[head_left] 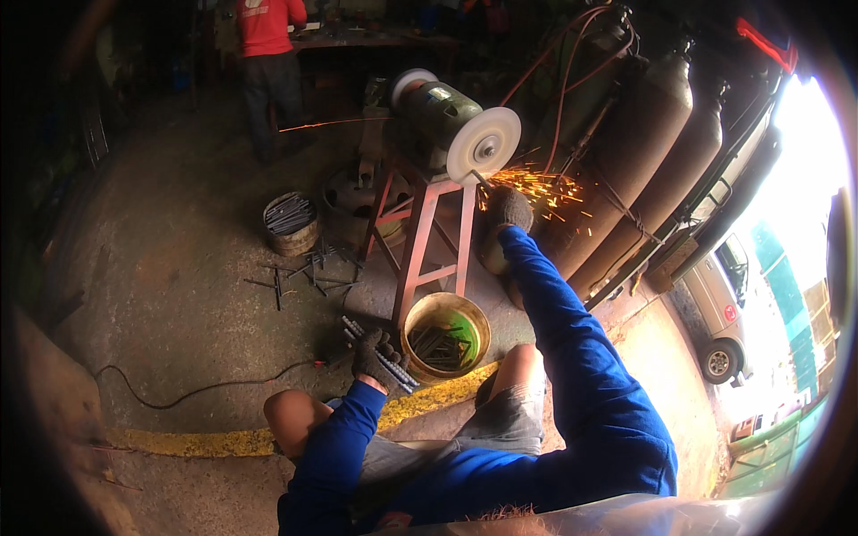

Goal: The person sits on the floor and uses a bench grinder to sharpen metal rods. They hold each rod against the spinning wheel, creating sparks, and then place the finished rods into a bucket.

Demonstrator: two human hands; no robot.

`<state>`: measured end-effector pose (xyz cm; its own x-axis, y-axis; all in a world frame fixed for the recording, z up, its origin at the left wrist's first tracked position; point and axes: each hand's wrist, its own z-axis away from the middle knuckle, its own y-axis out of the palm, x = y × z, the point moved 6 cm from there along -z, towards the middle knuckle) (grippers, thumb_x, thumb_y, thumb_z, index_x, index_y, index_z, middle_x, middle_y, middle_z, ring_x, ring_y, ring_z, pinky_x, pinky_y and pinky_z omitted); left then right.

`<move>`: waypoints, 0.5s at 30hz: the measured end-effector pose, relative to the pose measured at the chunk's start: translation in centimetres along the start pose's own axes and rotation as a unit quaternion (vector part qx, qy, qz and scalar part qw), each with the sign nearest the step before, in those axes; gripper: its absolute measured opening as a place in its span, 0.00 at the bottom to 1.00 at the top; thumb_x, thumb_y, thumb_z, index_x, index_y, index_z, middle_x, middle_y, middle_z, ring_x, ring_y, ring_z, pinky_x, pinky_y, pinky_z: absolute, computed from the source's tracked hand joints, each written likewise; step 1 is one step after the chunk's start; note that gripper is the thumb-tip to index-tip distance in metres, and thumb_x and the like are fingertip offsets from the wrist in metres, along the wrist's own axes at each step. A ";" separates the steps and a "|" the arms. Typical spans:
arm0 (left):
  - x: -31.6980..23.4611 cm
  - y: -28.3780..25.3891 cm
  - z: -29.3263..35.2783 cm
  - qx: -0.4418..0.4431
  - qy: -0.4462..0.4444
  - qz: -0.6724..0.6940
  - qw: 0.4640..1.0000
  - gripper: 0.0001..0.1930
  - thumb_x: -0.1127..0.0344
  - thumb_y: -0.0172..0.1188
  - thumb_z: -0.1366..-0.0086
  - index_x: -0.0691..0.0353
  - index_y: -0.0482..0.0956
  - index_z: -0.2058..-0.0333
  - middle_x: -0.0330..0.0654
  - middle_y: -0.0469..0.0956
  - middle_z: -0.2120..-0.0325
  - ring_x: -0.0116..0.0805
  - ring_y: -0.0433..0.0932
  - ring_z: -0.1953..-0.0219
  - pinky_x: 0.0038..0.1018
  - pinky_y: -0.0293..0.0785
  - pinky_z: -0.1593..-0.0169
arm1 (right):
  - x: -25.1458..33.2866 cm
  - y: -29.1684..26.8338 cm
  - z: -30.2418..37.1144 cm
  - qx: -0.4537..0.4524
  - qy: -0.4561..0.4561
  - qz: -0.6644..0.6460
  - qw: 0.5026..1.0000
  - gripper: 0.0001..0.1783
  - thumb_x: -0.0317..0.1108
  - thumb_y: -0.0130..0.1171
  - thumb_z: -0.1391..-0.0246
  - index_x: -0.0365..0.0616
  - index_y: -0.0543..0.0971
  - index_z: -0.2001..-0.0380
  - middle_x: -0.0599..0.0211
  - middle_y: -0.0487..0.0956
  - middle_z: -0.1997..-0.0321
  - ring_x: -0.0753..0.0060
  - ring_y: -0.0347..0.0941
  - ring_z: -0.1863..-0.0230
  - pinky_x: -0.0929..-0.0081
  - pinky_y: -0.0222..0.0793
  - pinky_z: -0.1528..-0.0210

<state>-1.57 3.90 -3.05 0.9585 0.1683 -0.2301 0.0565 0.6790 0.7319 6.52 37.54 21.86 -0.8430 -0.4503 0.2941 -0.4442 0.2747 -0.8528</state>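
My gloved right hand (pixel 512 208) is closed on a short metal rod (pixel 481 180), pressing its tip to the lower edge of the pale grinding wheel (pixel 483 146). Orange sparks spray from the contact to the right. This wheel is on the near end of a green bench grinder (pixel 440 113), mounted on a red metal stand (pixel 425 234). Low on the left, my gloved left hand (pixel 374 355) is wrapped round several ribbed metal rods (pixel 396 371). Beside it stands a bucket (pixel 485 315) with cut rods (pixel 440 347) inside.
A second bucket (pixel 292 243) full of dark rods stands left of the stand, with loose rods (pixel 315 272) scattered on the floor. Tall gas cylinders (pixel 648 121) with red hoses lean at the right. A cable (pixel 170 405) crosses the floor. A person in red (pixel 268 27) stands far back.
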 end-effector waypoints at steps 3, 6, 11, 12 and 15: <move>0.1 0.1 -0.1 -0.001 -0.003 0.001 1.000 0.08 0.56 0.60 0.44 0.49 0.71 0.74 0.30 0.64 0.89 0.31 0.63 0.84 0.39 0.67 0.66 | -0.6 0.9 -0.6 0.040 0.017 0.015 0.999 0.16 0.45 0.52 0.48 0.51 0.82 0.63 0.56 0.80 0.59 0.53 0.76 0.55 0.60 0.71 0.55; 0.2 0.1 -0.2 0.000 -0.004 0.001 1.000 0.08 0.56 0.60 0.44 0.49 0.71 0.74 0.30 0.64 0.89 0.31 0.63 0.84 0.38 0.67 0.68 | -1.0 1.6 -0.8 0.070 0.020 0.016 0.997 0.16 0.46 0.51 0.47 0.51 0.81 0.62 0.56 0.80 0.58 0.52 0.76 0.55 0.59 0.71 0.54; 0.1 0.0 -0.1 -0.011 -0.004 0.000 1.000 0.09 0.56 0.60 0.44 0.49 0.71 0.73 0.29 0.64 0.89 0.31 0.63 0.84 0.38 0.67 0.68 | -1.0 1.2 -0.7 0.018 0.011 -0.033 0.999 0.23 0.54 0.51 0.49 0.48 0.82 0.64 0.51 0.80 0.64 0.50 0.78 0.59 0.57 0.73 0.56; 0.0 0.0 -0.1 -0.013 -0.003 0.000 1.000 0.09 0.56 0.60 0.44 0.49 0.71 0.73 0.29 0.64 0.89 0.31 0.63 0.84 0.38 0.67 0.67 | -0.9 1.4 -0.7 0.042 0.022 -0.024 0.999 0.21 0.52 0.51 0.48 0.49 0.82 0.63 0.52 0.80 0.62 0.50 0.77 0.57 0.58 0.72 0.55; -0.1 0.0 0.2 -0.016 -0.001 -0.001 1.000 0.09 0.55 0.60 0.44 0.49 0.71 0.73 0.30 0.64 0.89 0.31 0.63 0.84 0.39 0.67 0.66 | -0.7 1.7 -1.0 0.085 0.042 -0.004 0.996 0.18 0.47 0.50 0.47 0.52 0.81 0.60 0.56 0.79 0.57 0.52 0.76 0.54 0.59 0.71 0.54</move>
<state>-1.59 3.78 -2.87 0.9588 0.1659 -0.2304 0.0492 0.7021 0.7104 6.06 39.18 20.62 -0.8654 -0.3773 0.3297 -0.3990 0.1210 -0.9089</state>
